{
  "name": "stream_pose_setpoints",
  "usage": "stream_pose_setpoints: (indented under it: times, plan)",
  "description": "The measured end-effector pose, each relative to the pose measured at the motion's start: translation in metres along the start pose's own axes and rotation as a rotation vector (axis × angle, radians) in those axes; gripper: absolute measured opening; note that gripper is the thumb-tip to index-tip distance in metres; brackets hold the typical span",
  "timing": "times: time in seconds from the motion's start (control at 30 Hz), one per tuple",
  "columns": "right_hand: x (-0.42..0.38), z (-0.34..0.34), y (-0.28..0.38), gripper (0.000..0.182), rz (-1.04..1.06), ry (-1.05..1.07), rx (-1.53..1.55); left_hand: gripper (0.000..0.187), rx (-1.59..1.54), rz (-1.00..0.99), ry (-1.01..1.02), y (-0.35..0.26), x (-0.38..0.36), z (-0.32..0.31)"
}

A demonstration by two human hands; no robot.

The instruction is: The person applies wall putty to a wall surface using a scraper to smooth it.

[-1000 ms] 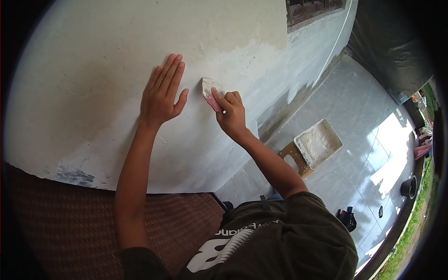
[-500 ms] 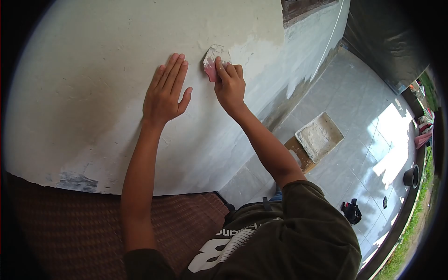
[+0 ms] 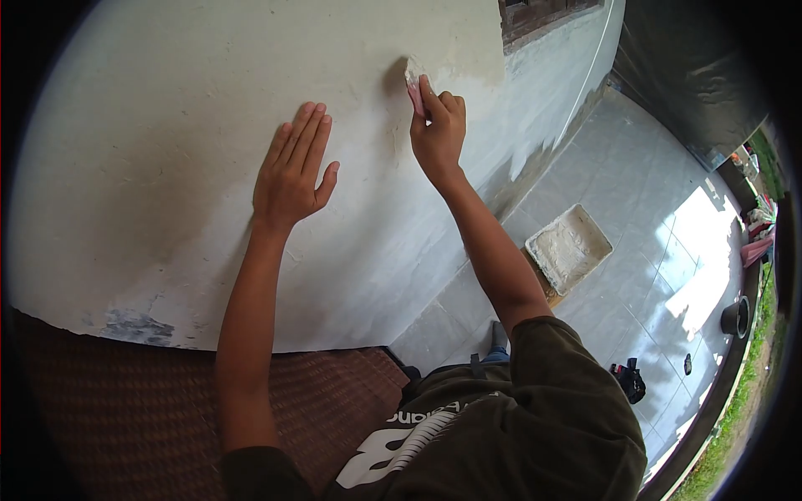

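My left hand (image 3: 292, 174) lies flat against the pale wall (image 3: 351, 242), fingers stretched upward and thumb apart. To its upper right, my right hand (image 3: 439, 134) grips a pink putty scraper (image 3: 414, 86), whose blade end is coated in white paste. The scraper is turned nearly edge-on to me, close to the wall, and casts a shadow on its left. Around it the wall is patchy, with creamy areas above and whiter ones to the right and below.
A tray of white paste (image 3: 571, 249) rests on a brown support over the grey tiled floor (image 3: 618, 175). Brown woven matting (image 3: 167, 401) lies lower left. A window frame (image 3: 535, 21) is at the top. A dark bucket (image 3: 735, 317) and a black item (image 3: 628, 380) are at right.
My right hand has moved up and to the right with the scraper, which has turned from face-on to nearly edge-on. My left hand stays almost in place.
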State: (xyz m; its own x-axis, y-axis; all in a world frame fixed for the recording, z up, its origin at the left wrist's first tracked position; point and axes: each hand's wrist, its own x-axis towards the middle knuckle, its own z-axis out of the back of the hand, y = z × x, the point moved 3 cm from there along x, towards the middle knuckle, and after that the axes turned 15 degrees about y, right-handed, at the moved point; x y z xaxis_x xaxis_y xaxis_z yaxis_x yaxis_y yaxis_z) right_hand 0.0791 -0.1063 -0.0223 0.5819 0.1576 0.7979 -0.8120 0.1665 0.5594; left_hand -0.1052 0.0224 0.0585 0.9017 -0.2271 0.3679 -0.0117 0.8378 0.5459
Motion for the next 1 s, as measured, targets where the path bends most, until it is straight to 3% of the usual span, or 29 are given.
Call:
stream_pose_setpoints:
  times: [0.17, 0.37, 0.5, 0.6, 0.7, 0.83, 0.97, 1.0]
  plan:
    - [-0.023, -0.027, 0.014, 0.056, 0.007, 0.079, -0.164, 0.058, -0.012, 0.006, 0.010, -0.001, 0.000, 0.000]
    - [-0.089, -0.013, 0.051, 0.054, -0.084, 0.378, 0.155, 0.058, -0.011, 0.005, 0.010, 0.000, 0.000, 0.000]
    - [-0.066, 0.008, 0.041, 0.050, -0.211, 0.231, 0.481, 0.057, -0.019, 0.010, 0.014, -0.001, -0.001, 0.000]
    - [-0.025, 0.007, 0.015, 0.050, -0.143, 0.053, 0.220, 0.057, -0.006, 0.001, 0.003, 0.000, 0.000, 0.000]
    - [-0.006, -0.008, 0.008, 0.051, -0.025, 0.036, -0.034, 0.057, -0.006, 0.004, 0.008, 0.000, 0.001, -0.001]
    - [-0.026, -0.028, 0.030, 0.055, 0.000, 0.071, -0.126, 0.058, -0.015, 0.010, 0.017, 0.000, 0.001, 0.000]
    - [-0.072, -0.016, 0.057, 0.051, -0.032, 0.203, 0.051, 0.058, -0.015, 0.010, 0.014, 0.000, 0.000, 0.000]
    - [-0.080, -0.010, 0.058, 0.048, -0.068, 0.270, 0.270, 0.058, -0.014, 0.011, 0.015, 0.000, 0.001, 0.000]
